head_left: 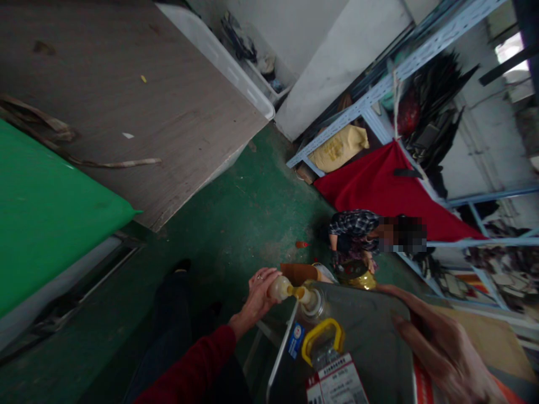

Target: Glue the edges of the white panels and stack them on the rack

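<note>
My left hand [260, 294] is closed around a small translucent bottle [278, 288]. The bottle's mouth meets the yellowish spout [310, 299] of a large grey metal can [370, 331]. A thin yellowish stream or residue shows at the join; which one, I cannot tell. The can is tilted toward the bottle and has a yellow carrying handle [322, 341] and a white and red label [337, 381] on its top. My right hand [442, 342] grips the can's far edge, thumb on the top face; the other fingers are partly hidden behind it.
A person in a plaid shirt [356, 224] crouches beyond the can, hands at a gold-coloured container [364, 280]. A small red-orange bottle [301, 244] lies on the green floor [236, 196]. A wooden table [189, 112] stands at left, blue shelving [357, 106] with red cloth [370, 191] at right.
</note>
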Demonstrator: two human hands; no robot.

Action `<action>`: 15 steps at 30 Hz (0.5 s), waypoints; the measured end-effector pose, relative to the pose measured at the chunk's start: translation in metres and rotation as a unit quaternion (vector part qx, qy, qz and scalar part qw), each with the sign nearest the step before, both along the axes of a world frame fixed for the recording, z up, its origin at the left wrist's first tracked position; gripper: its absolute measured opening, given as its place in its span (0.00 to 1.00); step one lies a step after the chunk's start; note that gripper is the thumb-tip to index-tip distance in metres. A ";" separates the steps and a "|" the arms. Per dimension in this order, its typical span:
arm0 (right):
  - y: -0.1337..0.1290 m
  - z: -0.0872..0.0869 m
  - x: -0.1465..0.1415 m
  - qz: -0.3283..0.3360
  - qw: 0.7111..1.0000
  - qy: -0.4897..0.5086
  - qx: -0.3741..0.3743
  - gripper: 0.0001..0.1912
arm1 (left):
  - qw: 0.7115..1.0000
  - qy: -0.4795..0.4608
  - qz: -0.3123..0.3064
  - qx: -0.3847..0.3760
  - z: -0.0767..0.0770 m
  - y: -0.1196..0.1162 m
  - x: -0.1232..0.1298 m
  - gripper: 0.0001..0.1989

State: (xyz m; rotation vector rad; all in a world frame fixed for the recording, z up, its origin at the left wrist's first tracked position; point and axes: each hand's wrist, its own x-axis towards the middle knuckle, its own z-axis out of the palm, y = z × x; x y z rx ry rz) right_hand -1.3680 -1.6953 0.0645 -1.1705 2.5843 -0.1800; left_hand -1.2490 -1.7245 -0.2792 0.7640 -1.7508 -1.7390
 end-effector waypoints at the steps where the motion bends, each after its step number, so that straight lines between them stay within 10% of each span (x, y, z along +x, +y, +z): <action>1: 0.000 0.000 0.000 0.004 1.000 0.003 0.000 0.28 | 1.000 0.001 -0.001 0.000 0.000 0.000 0.000 0.36; 15: 0.001 0.000 -0.001 0.037 0.999 0.014 -0.003 0.26 | 1.000 0.006 -0.001 -0.003 0.006 -0.003 0.004 0.33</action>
